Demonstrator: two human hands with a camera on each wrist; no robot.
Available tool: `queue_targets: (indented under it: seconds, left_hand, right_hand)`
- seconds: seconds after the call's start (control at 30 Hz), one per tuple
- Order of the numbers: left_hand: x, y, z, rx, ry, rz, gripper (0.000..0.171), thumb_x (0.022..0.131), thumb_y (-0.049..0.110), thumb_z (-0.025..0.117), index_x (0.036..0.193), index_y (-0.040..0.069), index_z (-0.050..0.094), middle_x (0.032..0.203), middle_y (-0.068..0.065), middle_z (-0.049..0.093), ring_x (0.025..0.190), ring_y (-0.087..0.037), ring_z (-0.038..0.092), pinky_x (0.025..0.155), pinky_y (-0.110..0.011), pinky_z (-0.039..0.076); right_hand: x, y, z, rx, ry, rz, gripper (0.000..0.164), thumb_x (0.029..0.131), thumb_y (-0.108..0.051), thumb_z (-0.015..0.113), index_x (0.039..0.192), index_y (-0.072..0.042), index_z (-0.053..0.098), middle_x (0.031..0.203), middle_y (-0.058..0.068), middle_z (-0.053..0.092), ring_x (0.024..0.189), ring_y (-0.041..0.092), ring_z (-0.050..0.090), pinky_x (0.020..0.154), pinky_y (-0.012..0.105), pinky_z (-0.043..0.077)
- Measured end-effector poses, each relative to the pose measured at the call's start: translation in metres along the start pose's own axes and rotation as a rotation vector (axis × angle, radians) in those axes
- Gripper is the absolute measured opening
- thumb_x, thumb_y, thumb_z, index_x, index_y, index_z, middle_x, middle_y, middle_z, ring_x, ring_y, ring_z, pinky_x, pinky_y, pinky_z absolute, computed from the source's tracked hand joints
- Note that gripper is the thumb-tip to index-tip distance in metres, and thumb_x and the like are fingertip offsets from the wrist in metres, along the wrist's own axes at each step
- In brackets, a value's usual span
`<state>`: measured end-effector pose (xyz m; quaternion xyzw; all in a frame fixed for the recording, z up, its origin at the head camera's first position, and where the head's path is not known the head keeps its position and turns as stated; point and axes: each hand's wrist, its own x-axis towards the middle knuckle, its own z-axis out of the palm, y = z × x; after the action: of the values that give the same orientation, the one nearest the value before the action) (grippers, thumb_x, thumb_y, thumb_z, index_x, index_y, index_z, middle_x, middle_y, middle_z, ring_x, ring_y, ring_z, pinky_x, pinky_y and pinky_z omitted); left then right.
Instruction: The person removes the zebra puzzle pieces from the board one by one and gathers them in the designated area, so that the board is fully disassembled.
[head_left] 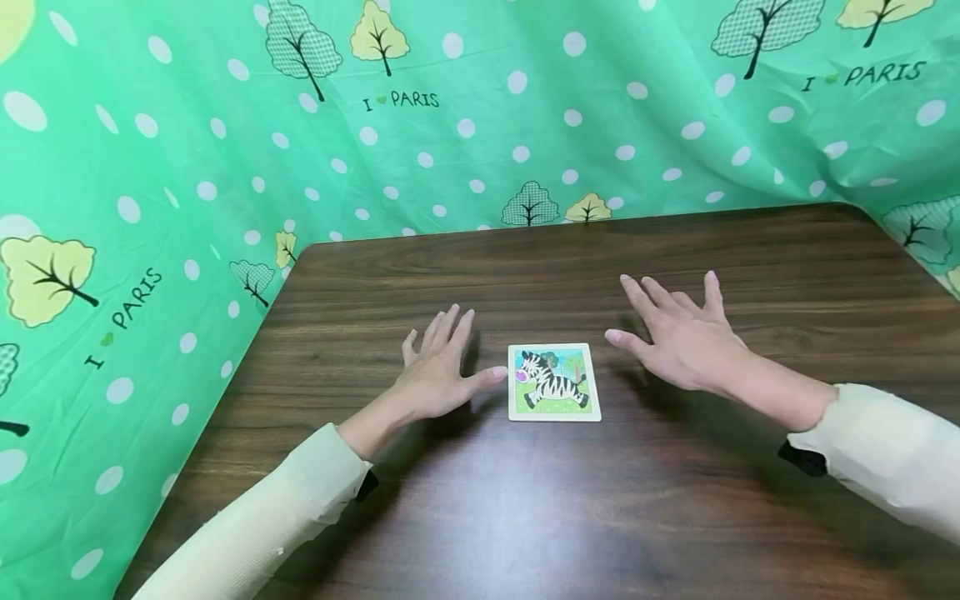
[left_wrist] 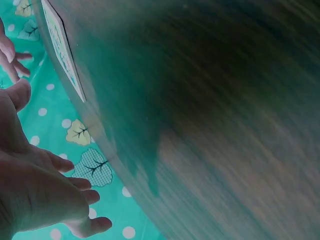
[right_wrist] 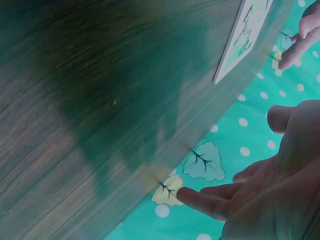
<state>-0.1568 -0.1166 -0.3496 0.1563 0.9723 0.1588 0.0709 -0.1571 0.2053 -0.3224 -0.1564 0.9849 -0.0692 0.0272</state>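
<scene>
The table point(head_left: 555, 508) has a dark wood-grain top; its far edge and left edge are both in view, joined at a rounded far-left corner, and the far-right corner is rounded as well. A square zebra picture board point(head_left: 555, 382) with a white border lies flat on the table, well apart from the far edge and from the left edge, its upper side running roughly along the far edge and the zebra's head turned toward the left edge. Of the two hands, both are released, fingers extended and spread, grasping nothing. The left hand point(head_left: 442, 371) is between the board and the table's left edge, thumb tip just beside the board's left side; the wrist view shows that thumb apart from the board. The right hand point(head_left: 686, 342) is to the board's right, fingers directed toward the far edge, thumb pointing at the board across a narrow strip of tabletop. Both hands are held above the surface, with shadows falling below them. Tabletop extends from the board to the far edge, and a wider stretch, carrying a bright sheen, lies on the near side between the two pale sleeves point(head_left: 262, 508). A green cloth point(head_left: 465, 158) with white dots, printed trees and "I PARIS" lettering hangs along the far and left edges.
</scene>
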Motion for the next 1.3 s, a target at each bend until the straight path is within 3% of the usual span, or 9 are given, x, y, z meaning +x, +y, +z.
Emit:
queue_targets:
  seconds: [0.4,0.63,0.87,1.0,1.3]
  left_hand:
    - [0.005,0.012,0.007,-0.051,-0.001,0.053,0.101,0.075,0.066,0.067,0.152,0.015,0.026,0.156,-0.008,0.024,0.141,-0.026,0.021,0.107,-0.058,0.007]
    - [0.007,0.017,0.009,-0.076,-0.025,0.086,0.104,0.071,0.062,0.074,0.151,0.015,0.028,0.154,-0.008,0.026,0.138,-0.026,0.024,0.104,-0.056,0.012]
    - [0.008,0.021,0.013,-0.095,-0.079,0.15,0.107,0.069,0.053,0.081,0.152,0.014,0.026,0.154,-0.009,0.024,0.138,-0.027,0.024,0.104,-0.053,0.014]
    - [0.009,0.022,0.015,-0.086,-0.096,0.165,0.112,0.065,0.052,0.084,0.152,0.013,0.025,0.153,-0.008,0.025,0.138,-0.025,0.024,0.105,-0.052,0.015]
    - [0.013,0.024,0.02,-0.045,-0.126,0.197,0.119,0.056,0.053,0.088,0.151,0.013,0.028,0.148,-0.004,0.032,0.13,-0.023,0.029,0.103,-0.054,0.019]
  right_hand:
    - [0.005,-0.011,0.013,0.06,0.003,-0.117,0.082,0.095,-0.06,0.041,0.154,-0.009,0.016,0.151,0.026,0.028,0.136,0.045,0.024,0.105,0.068,-0.001]
    - [0.007,-0.013,0.016,0.15,0.014,-0.177,0.078,0.094,-0.047,0.056,0.152,-0.006,0.025,0.146,0.022,0.033,0.133,0.041,0.026,0.104,0.065,0.011]
    - [0.011,-0.018,0.02,0.279,-0.012,-0.203,0.075,0.087,-0.037,0.069,0.146,-0.002,0.038,0.137,0.017,0.043,0.124,0.034,0.033,0.092,0.055,0.023]
    - [0.013,-0.022,0.023,0.309,-0.011,-0.223,0.07,0.083,-0.035,0.074,0.139,-0.001,0.048,0.128,0.014,0.05,0.116,0.031,0.037,0.085,0.049,0.026]
    - [0.018,-0.027,0.03,0.346,-0.042,-0.245,0.053,0.078,-0.025,0.079,0.124,-0.004,0.061,0.116,0.012,0.055,0.111,0.029,0.04,0.085,0.049,0.026]
